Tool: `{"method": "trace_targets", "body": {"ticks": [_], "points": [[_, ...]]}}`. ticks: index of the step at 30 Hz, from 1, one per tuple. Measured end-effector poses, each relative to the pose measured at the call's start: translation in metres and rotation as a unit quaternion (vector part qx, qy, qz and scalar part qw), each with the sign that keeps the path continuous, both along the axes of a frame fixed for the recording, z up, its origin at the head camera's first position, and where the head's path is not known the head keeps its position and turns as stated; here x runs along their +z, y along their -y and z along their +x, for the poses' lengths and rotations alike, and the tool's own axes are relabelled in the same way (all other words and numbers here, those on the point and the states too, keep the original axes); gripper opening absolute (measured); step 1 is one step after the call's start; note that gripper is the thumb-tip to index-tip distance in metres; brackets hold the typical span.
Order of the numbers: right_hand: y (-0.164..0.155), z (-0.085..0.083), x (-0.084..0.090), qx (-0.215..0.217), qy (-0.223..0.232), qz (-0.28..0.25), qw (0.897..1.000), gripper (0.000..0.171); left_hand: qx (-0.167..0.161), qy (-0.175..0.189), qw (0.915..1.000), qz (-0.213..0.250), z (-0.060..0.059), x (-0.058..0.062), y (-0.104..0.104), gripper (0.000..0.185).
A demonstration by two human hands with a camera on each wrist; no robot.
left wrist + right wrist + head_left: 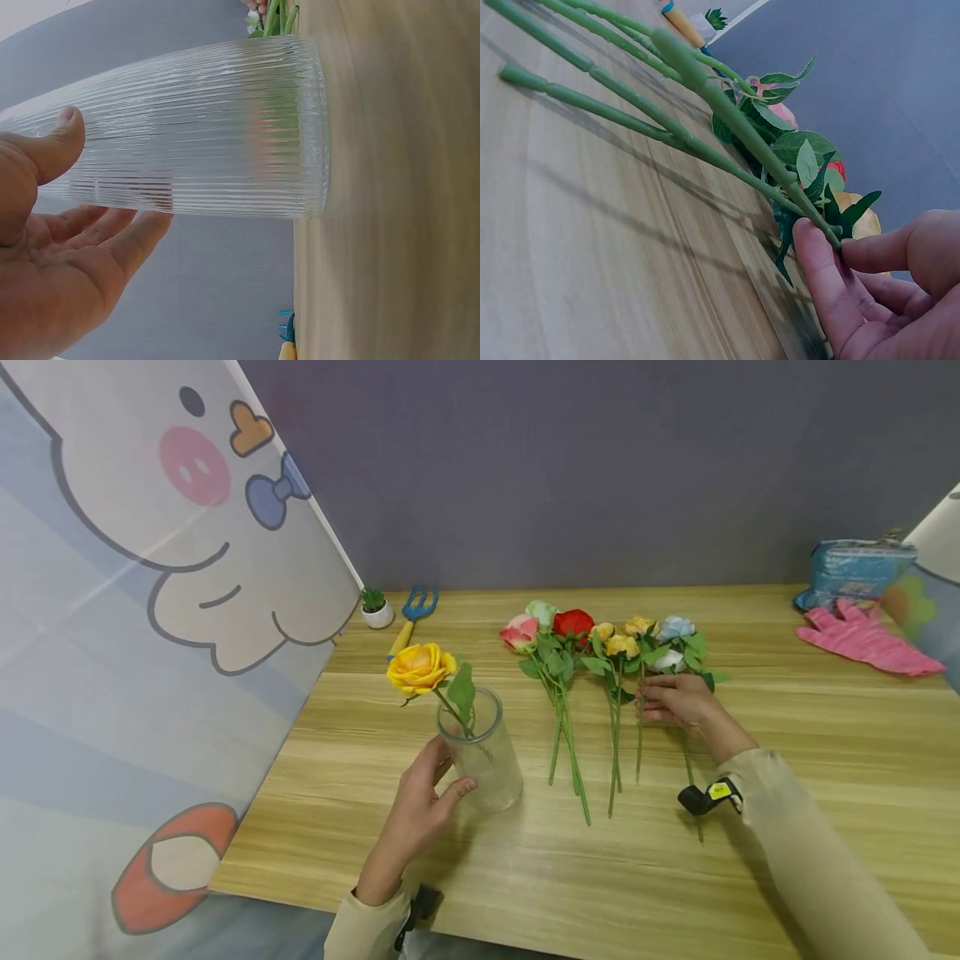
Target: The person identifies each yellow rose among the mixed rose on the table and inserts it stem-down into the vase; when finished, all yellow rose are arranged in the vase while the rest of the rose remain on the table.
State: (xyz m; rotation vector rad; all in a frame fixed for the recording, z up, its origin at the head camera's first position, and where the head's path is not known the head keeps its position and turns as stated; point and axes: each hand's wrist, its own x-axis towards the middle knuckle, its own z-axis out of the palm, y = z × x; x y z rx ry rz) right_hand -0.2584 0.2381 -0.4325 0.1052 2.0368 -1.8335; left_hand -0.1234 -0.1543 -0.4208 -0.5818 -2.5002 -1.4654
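Note:
A clear ribbed glass vase (pixel 497 772) stands on the table, a large yellow rose (pixel 420 668) leaning out of its rim to the left. My left hand (pixel 423 802) holds the vase from the left; in the left wrist view the thumb lies on one side of the ribbed glass, the fingers on the other. With thumb and forefinger, my right hand (pixel 681 703) pinches the green stem (pixel 757 142) of a small yellow flower (pixel 640 625). Beside it lie other small yellow flowers (pixel 622 646), and pale blue (pixel 677 627) and white (pixel 666 661) flowers partly behind the hand.
Left of these lie a red rose (pixel 573 622), a pink flower (pixel 519 632) and a pale green one (pixel 541 612). A small potted plant (pixel 377 610) and a blue hand fork (pixel 418 603) are at the back left. A pink glove (pixel 862 639) and blue packet (pixel 858 570) lie at right.

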Motion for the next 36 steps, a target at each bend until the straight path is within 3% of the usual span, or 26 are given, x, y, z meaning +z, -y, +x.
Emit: {"method": "trace_targets", "body": {"ticks": [23, 31, 36], "points": [[-0.0044, 0.0013, 0.0026, -0.043, -0.018, -0.112, 0.993, 0.059, 0.001, 0.004, 1.0, 0.007, -0.0017, -0.0012, -0.002, 0.067], [-0.0057, -0.0006, 0.0065, -0.064, -0.013, -0.149, 0.987, 0.02, 0.005, 0.013, 0.9999, 0.006, -0.0012, -0.0006, -0.0021, 0.067], [-0.0052, -0.0025, 0.0083, -0.094, -0.009, -0.168, 0.981, 0.014, 0.007, 0.019, 0.9997, 0.009, -0.001, -0.0008, -0.0021, 0.067]]}}
